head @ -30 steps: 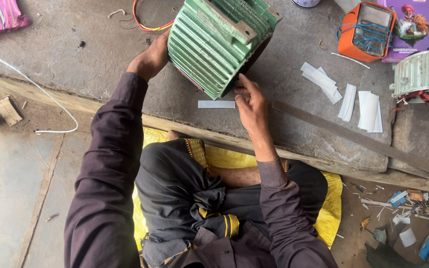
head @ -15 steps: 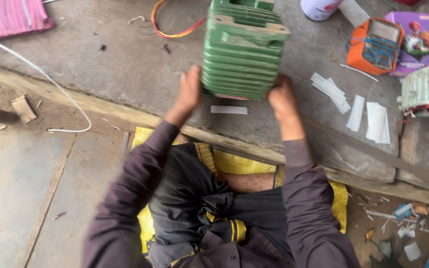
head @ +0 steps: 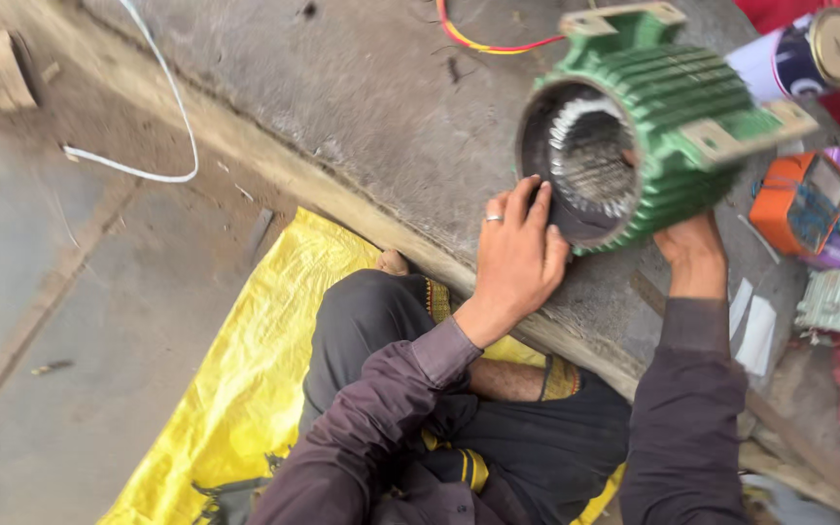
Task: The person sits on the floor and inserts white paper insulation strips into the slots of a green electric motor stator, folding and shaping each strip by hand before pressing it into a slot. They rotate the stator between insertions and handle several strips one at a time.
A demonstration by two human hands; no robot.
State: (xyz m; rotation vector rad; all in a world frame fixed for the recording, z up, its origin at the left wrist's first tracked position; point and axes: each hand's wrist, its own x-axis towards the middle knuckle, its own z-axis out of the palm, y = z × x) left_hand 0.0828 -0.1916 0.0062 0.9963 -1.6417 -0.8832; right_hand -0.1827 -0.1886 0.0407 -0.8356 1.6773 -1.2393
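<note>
A rough grey concrete floor [head: 60, 321] fills the left of the view, and a raised concrete slab serves as the worktop [head: 381, 107], its worn edge running diagonally from upper left to lower right. The person sits against that edge on a yellow plastic sheet [head: 245, 389] spread on the floor.

On the worktop lies the green motor housing [head: 668, 107], ribbed on the outside and tipped on its side so its round open end faces the person. Inside the opening, rings of grey metal slots [head: 590, 160] line the bore.

The left hand [head: 517, 258] is spread flat against the lower rim of the opening, fingers extended and a ring on one of them; it presses rather than grips. The right hand [head: 692, 255] cups the underside of the housing at its lower right, fingers curled up against the ribs.

A white cable [head: 172, 117] loops over the worktop edge down to the floor. A red and yellow wire [head: 498, 44] lies behind the housing. To the right stand a tin can with a gold lid [head: 809, 53], an orange meter [head: 804, 204] on a purple box, and white paper strips [head: 755, 326] near the right sleeve.
</note>
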